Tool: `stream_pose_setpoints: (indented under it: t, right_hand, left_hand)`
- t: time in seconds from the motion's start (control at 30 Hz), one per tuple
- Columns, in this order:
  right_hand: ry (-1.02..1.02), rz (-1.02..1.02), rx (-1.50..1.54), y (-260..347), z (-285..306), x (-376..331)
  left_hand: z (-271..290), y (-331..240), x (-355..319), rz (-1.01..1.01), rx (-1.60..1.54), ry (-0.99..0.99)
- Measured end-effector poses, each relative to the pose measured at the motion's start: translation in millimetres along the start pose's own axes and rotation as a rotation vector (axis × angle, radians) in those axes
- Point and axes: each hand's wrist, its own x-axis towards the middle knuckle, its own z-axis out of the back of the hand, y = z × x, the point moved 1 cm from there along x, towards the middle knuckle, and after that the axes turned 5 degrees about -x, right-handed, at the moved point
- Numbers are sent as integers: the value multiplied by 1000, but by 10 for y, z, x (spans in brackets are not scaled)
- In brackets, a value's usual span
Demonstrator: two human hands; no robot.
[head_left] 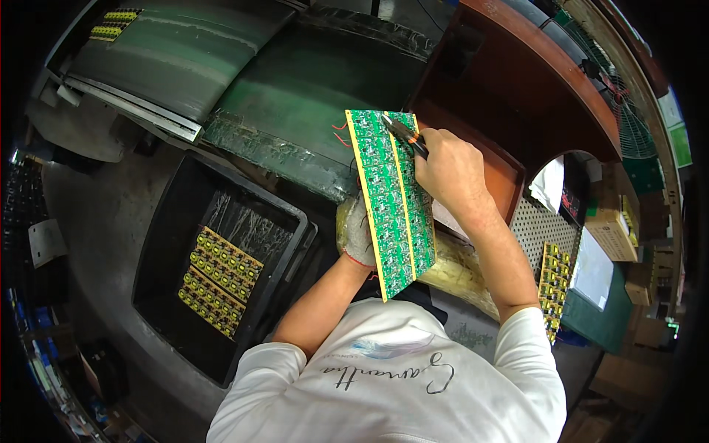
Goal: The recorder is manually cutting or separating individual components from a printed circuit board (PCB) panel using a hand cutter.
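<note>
A green circuit board panel (385,193) with yellow edge strips stands tilted up in front of me, its solder side facing me. My left hand (360,238), in a grey knit glove, grips it by the left edge; the fingers behind the panel are hidden. Thin red wires stick out past the panel's upper left edge. My bare right hand (452,168) is closed around small cutting pliers (403,135) with black and orange handles. The pliers' tip lies at the solder side near the panel's top; whether the jaws touch a lead is too small to tell.
On the left, a black bin (258,214) holds a board panel with yellow parts (221,282). A green-topped conveyor (303,88) runs across the back, another panel (116,24) at its far left. A reddish-brown wooden box (509,74) stands right, near a further panel (552,288).
</note>
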Motion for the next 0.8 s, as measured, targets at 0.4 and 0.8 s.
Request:
stream_pose_setpoints:
  t: [0.4, 0.8]
  right_hand:
    - [-57, -3, 21, -61, -36, 40]
    - [39, 24, 13, -103, -21, 88]
  left_hand:
    - [-180, -7, -17, 38, -72, 112]
    - [-70, 8, 13, 28, -74, 79]
